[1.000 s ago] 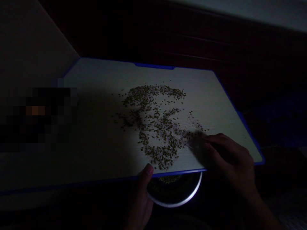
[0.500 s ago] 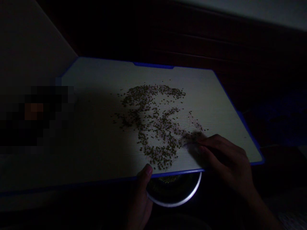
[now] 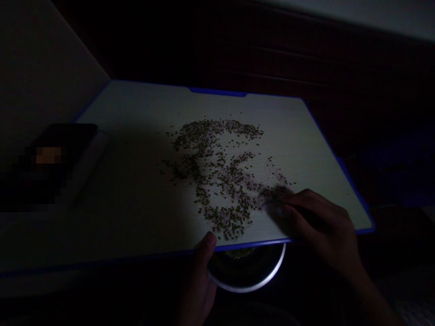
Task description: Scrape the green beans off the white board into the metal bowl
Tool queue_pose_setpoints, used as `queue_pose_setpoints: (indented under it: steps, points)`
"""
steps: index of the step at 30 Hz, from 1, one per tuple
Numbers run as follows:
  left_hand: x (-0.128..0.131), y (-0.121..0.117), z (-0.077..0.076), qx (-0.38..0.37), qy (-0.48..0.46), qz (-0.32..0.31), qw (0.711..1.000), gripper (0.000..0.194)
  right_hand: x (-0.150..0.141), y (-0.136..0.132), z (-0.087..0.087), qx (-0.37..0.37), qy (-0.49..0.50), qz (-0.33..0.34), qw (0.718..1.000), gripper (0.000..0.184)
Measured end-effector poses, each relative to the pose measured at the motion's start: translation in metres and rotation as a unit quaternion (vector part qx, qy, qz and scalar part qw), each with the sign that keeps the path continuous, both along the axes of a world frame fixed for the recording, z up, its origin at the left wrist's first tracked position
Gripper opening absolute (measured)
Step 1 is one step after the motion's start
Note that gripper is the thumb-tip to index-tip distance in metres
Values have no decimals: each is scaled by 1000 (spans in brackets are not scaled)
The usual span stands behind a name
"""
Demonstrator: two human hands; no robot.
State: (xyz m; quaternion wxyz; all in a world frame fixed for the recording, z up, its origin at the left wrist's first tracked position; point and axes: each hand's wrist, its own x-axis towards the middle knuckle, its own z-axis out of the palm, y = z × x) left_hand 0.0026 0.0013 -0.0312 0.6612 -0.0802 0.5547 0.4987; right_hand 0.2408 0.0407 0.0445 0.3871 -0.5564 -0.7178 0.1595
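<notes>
Small seeds point(image 3: 220, 181): loose scatter on a white board point(image 3: 292, 136) with blue rim, lowest-right seeds touching the right hand's point(image 3: 319, 226) pressed-together fingers point(image 3: 288, 203). Left hand point(image 3: 200, 280): thumb point(image 3: 210, 241) hooked over the board's near edge, other fingers hidden. Metal bowl point(image 3: 246, 285): below that edge.

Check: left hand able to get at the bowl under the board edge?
Probably yes. The left hand sits right beside the bowl, with nothing visible between them. It appears to be gripping the blue-edged board, though, so it would likely have to let go first.
</notes>
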Motion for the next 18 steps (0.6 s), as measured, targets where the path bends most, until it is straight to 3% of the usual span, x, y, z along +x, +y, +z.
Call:
queue_pose_setpoints:
  steps: [5, 12, 18]
  points:
    - [-2, -1, -1, 25, 13, -14, 1000, 70, 1, -1, 0, 9, 1, 27, 1000, 15]
    - [-10, -11, -15, 74, -12, -64, 995, 72, 2, -2, 1, 19, 23, 75, 997, 20]
    - [-11, -12, -19, 60, -9, -40, 997, 73, 3, -3, -1, 13, 15, 35, 999, 15]
